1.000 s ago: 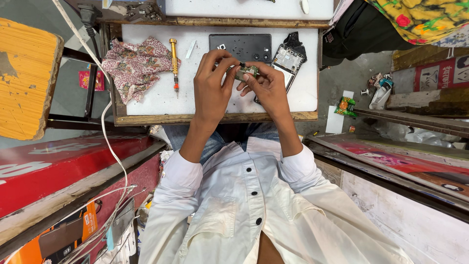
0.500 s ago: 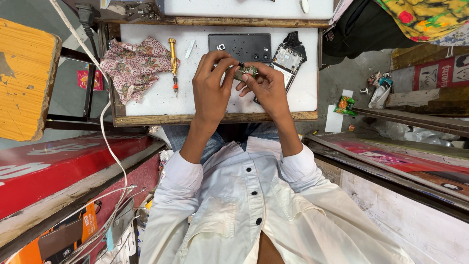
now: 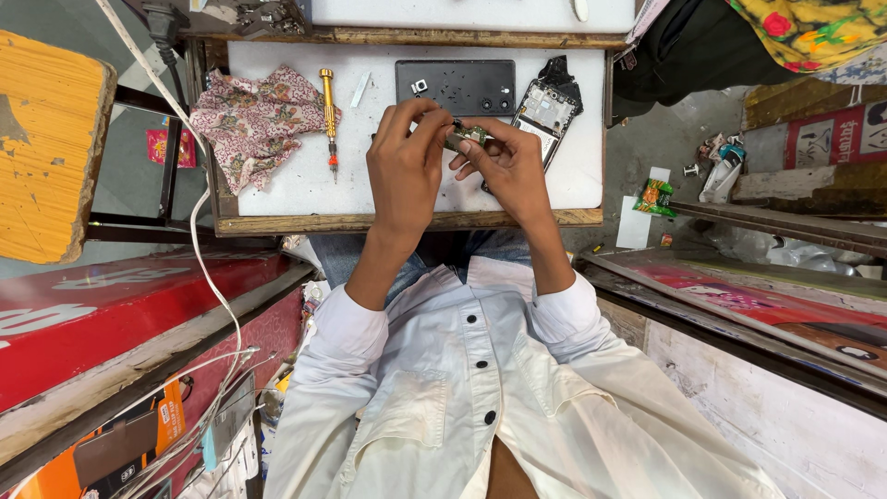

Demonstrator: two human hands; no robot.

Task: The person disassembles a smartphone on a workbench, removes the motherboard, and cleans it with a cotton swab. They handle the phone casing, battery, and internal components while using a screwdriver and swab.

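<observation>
Little is changed since the earlier frame: a small circuit part [image 3: 467, 137] is still pinched between the left hand [image 3: 404, 171] and right hand [image 3: 506, 166], above the white worktop [image 3: 305, 189]. Inspection seems underway; a steady grip is called for next.

Matt white worktop [image 3: 296, 189], wooden edge

Between the fingertips [image 3: 442, 129] sat a small green and silver circuit board [image 3: 467, 137]. Beyond the fingers lay a black phone back cover [image 3: 455, 87]; to their left were a gold screwdriver [image 3: 328, 113] with a red tip and a pink floral-patterned cloth [image 3: 256, 120] on the white work board [image 3: 296, 189].
</observation>
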